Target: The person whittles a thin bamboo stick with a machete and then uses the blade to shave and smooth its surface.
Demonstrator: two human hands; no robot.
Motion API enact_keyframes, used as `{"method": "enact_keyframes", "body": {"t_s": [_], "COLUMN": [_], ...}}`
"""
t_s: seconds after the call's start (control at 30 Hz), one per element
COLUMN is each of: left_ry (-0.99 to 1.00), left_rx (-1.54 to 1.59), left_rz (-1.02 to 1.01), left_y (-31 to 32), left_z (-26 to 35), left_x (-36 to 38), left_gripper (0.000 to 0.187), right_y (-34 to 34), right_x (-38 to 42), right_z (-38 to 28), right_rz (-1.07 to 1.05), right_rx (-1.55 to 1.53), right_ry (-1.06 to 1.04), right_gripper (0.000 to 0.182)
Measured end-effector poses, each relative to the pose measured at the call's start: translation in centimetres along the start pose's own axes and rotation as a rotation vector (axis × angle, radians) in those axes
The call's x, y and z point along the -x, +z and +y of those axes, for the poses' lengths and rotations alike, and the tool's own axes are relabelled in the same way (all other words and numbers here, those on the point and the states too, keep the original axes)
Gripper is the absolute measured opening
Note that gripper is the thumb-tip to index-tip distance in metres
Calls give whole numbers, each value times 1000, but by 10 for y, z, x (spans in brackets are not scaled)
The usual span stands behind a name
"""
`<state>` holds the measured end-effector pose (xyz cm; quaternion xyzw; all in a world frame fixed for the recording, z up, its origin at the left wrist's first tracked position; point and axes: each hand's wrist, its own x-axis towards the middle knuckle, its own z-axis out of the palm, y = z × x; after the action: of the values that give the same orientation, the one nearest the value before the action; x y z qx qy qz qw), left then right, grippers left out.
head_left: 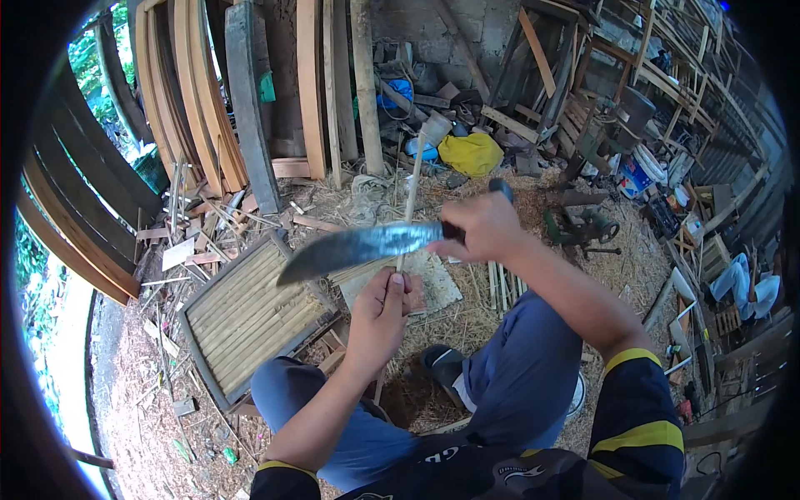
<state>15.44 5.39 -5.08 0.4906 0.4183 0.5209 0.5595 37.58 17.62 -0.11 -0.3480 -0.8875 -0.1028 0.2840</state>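
A thin pale strip of wood or bamboo (412, 187) stands nearly upright in front of me, and my left hand (381, 315) is closed around its lower part. My right hand (482, 227) grips the dark handle of a machete (358, 252). Its broad, curved blade points left and crosses the strip just above my left fingers, overlapping it in this view. Below the blade lies a light flat board (437, 287) on the shavings. To the left of my hands is a framed panel of bamboo slats (250, 312).
Curved planks (196, 92) and posts lean at the back left. A yellow cloth bundle (471, 155) lies at the back. A green metal tool (579, 229) sits on the shavings at right, with stacked timber and clutter beyond. Wood scraps (187, 250) litter the floor at left.
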Motion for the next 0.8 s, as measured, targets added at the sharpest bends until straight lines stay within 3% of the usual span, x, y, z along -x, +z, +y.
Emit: {"method": "enact_keyframes", "body": {"t_s": [0.03, 0.13, 0.17, 0.27, 0.47, 0.67, 0.8], "left_ry": [10, -7, -15, 5, -208, -296, -340], "left_rx": [-11, -30, -39, 36, 157, 266, 314], "left_rz": [17, 12, -1, -57, -50, -64, -10], "left_y": [-1, -3, -3, 4, 5, -2, -4], "left_z": [-1, -9, -10, -5, 15, 12, 12], "left_x": [-1, -1, -3, -1, 1, -6, -9], "left_gripper": [25, 24, 24, 24, 22, 23, 26], "right_y": [0, 6, 5, -2, -1, 4, 2], "right_x": [-1, -9, -5, 2, 4, 6, 4], "right_z": [2, 20, 23, 17, 14, 6, -6], "right_rz": [9, 37, 55, 98, 47, -23, -37], "right_rx": [19, -30, -44, -118, -114, -67, -87], "right_ry": [-23, 399, 406, 397, 389, 255, 174], "right_gripper": [62, 64, 65, 65, 63, 67, 58]}}
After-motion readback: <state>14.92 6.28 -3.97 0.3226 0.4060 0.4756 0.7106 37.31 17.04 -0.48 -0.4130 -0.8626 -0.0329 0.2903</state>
